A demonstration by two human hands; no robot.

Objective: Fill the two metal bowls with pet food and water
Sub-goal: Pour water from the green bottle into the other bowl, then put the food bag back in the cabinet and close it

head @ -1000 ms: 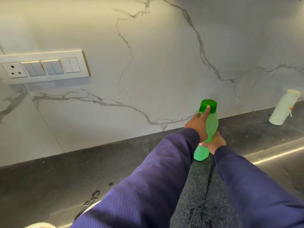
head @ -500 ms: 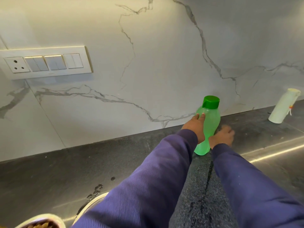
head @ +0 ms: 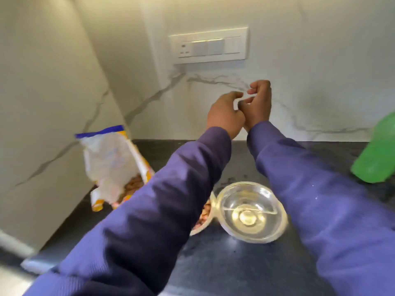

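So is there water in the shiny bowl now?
Yes. The bowl on the right holds clear water: a bright waterline curves across its inside, partway up. It is not full to the rim.

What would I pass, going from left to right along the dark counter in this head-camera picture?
Open pet food bag → bowl of kibble, mostly hidden under the left sleeve → bowl of water → green bottle at the right edge.
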